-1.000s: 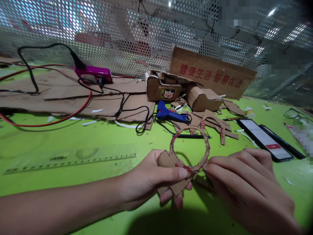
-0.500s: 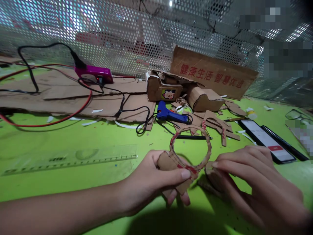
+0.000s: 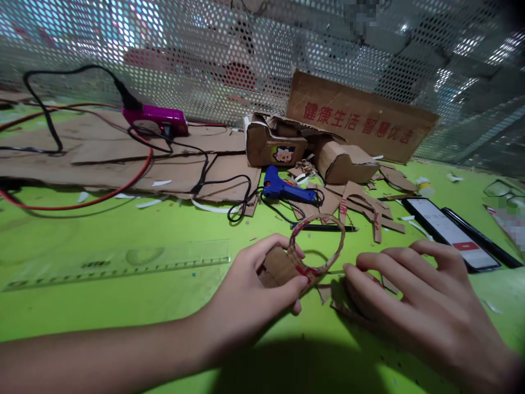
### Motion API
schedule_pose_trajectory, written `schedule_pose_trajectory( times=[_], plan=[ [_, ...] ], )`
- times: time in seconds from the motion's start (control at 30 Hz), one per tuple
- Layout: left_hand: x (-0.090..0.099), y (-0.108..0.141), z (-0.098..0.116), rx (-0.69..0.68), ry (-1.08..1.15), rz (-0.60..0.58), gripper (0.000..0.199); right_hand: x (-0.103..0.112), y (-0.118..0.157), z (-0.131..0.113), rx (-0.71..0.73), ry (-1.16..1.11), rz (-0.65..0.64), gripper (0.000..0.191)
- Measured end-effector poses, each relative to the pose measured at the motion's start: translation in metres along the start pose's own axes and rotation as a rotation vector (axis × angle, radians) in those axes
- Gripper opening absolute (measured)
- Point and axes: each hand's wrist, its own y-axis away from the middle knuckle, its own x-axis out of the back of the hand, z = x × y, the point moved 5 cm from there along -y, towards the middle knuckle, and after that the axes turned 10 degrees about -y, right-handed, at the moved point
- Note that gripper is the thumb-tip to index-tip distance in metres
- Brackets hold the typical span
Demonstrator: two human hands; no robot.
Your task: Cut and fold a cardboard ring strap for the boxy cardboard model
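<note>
A cardboard ring [image 3: 341,247] with a brown cardboard piece [image 3: 276,268] at its lower left is gripped in my left hand [image 3: 256,293]. My left thumb presses on the red-printed part below the ring, and the other fingers are mostly hidden behind. To the right, my right hand [image 3: 414,295] hovers low over the green table with curved fingers apart. Small cardboard scraps [image 3: 324,294] lie between the hands and partly under the right one. What lies beneath my right palm is largely hidden.
Behind the ring are a black pen [image 3: 328,226], a blue glue gun [image 3: 289,191] and a cardboard model [image 3: 276,150]. A clear ruler [image 3: 123,264] lies left, a phone [image 3: 449,232] right. A purple device [image 3: 156,120] with cables rests on cardboard sheets [image 3: 98,164].
My left hand has tilted the ring and drawn it slightly up and left. My right fingers have come off the small cardboard piece they pinched and have spread.
</note>
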Motion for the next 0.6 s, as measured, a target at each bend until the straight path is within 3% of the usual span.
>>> schedule_pose_trajectory(
  times=[0.6],
  plan=[
    [0.01,0.002,0.003,-0.077,-0.303,0.16,0.021,-0.006,-0.005,-0.024,0.051,0.072,0.01,0.033]
  ],
)
